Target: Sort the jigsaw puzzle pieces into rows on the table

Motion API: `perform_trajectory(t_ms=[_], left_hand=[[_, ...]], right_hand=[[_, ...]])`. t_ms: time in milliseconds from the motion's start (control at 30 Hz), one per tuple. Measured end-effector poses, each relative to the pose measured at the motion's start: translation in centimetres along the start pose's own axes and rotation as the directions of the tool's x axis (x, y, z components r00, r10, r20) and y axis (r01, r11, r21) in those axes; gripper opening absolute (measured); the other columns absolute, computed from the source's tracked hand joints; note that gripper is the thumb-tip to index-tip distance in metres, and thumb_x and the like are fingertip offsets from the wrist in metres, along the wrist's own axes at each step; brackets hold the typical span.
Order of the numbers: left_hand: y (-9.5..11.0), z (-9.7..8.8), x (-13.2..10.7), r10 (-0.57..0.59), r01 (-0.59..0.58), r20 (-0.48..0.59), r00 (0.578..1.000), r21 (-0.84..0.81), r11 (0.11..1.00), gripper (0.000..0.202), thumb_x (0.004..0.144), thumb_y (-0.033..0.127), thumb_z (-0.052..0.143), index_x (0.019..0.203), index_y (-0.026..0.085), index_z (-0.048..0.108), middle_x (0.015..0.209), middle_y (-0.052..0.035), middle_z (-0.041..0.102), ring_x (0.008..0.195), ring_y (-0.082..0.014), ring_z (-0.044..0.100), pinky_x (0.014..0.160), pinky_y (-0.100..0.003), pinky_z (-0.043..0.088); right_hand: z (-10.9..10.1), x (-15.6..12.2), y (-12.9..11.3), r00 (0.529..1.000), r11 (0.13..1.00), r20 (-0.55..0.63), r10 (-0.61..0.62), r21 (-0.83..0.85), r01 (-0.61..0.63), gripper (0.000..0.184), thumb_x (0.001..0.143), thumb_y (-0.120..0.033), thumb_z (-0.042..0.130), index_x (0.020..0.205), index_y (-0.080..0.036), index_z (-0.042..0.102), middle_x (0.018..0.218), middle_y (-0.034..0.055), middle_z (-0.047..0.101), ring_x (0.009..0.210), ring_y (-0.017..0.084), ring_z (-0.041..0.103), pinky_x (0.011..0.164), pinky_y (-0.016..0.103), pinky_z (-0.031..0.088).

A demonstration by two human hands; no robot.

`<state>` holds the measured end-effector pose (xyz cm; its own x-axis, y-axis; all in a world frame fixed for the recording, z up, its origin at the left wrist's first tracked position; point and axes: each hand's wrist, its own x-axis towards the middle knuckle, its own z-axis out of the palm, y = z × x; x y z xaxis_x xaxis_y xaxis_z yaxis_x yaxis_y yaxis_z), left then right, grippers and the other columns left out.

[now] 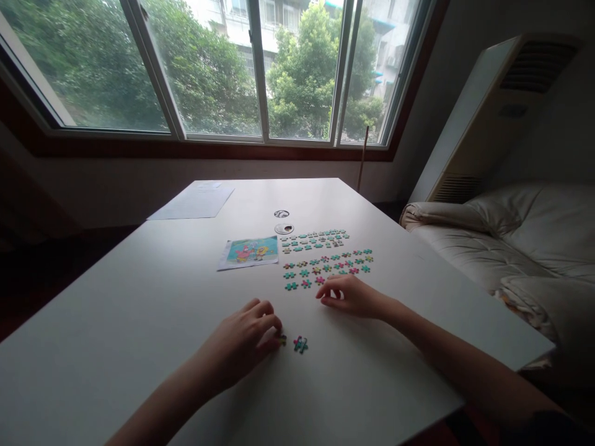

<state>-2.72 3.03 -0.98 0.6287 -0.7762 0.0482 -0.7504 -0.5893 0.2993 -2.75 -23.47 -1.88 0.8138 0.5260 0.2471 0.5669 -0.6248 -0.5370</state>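
White table (162, 297): puzzle pieces (300, 344) beside 2 hands (244, 334).

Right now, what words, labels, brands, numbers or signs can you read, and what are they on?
None can be read anywhere here.
Picture sheet: colourful cartoon figures; no readable words.
Two round things: dark markings, too small to tell if they are writing.
Large pale sheet: any print is too faint to read.
Puzzle pieces: any lettering is too small to read.

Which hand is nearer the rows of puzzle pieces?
Right. The right hand is at the near side of the rows; the left hand is farther, at a separate piece.
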Motion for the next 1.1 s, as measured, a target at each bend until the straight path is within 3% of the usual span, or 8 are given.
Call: perform_trajectory(t_ms=[300, 667, 900, 1000, 1100], left_hand=[[0.8, 0.2, 0.3, 0.037, -0.036, -0.011, 0.999, 0.06, 0.998, 0.015, 0.084, 0.025, 0.048, 0.09, 0.025, 0.061, 0.091, -0.0045, 0.055, 0.084, -0.0194, 0.05, 0.068, -0.028, 0.041], [0.5, -0.1, 0.1, -0.048, 0.059, 0.114, 0.992, -0.099, 0.993, 0.006, 0.079, 0.013, 0.046, 0.076, 0.017, 0.05, 0.084, -0.0036, 0.054, 0.08, -0.0175, 0.047, 0.069, -0.027, 0.038], [-0.2, 0.8, -0.1, -0.043, 0.048, 0.024, 0.999, -0.243, 0.969, 0.009, 0.077, 0.011, 0.044, 0.076, 0.018, 0.05, 0.077, -0.0006, 0.055, 0.072, -0.0139, 0.049, 0.064, -0.023, 0.038], [-0.4, 1.2, 0.4, -0.106, 0.088, -0.039, 0.994, -0.316, 0.945, 0.023, 0.075, 0.013, 0.046, 0.095, 0.02, 0.054, 0.074, 0.0, 0.057, 0.067, -0.0138, 0.05, 0.062, -0.024, 0.038], [0.0, 1.0, 1.0, -0.219, 0.167, -0.052, 0.974, -0.484, 0.859, 0.017, 0.075, 0.022, 0.049, 0.088, 0.018, 0.06, 0.069, -0.0002, 0.059, 0.063, -0.0132, 0.051, 0.059, -0.023, 0.038]], right_hand=[[2.6, -0.2, -3.6, 0.993, 0.995, -0.055, -0.101, -0.011, 0.101, 0.012, 0.08, -0.02, 0.054, 0.086, -0.018, 0.064, 0.074, 0.0005, 0.06, 0.058, 0.007, 0.05, 0.059, 0.018, 0.041], [3.7, -0.4, -3.9, 0.997, 0.997, -0.029, -0.077, 0.009, 0.077, 0.012, 0.078, -0.018, 0.054, 0.086, -0.019, 0.064, 0.074, 0.0004, 0.061, 0.058, 0.007, 0.051, 0.059, 0.017, 0.04], [3.4, -0.3, -4.0, 0.995, 0.997, -0.064, -0.08, 0.008, 0.081, 0.012, 0.078, -0.018, 0.054, 0.085, -0.018, 0.064, 0.071, -0.0005, 0.061, 0.056, 0.007, 0.05, 0.057, 0.017, 0.039], [3.3, -0.2, -4.1, 0.992, 0.996, -0.097, -0.084, 0.0, 0.084, 0.012, 0.079, -0.018, 0.053, 0.085, -0.018, 0.063, 0.071, -0.0006, 0.061, 0.055, 0.007, 0.05, 0.055, 0.017, 0.039], [3.3, -0.2, -4.1, 0.986, 0.995, -0.134, -0.096, -0.019, 0.094, 0.012, 0.079, -0.019, 0.053, 0.086, -0.018, 0.063, 0.07, -0.001, 0.062, 0.054, 0.007, 0.05, 0.055, 0.018, 0.039]])
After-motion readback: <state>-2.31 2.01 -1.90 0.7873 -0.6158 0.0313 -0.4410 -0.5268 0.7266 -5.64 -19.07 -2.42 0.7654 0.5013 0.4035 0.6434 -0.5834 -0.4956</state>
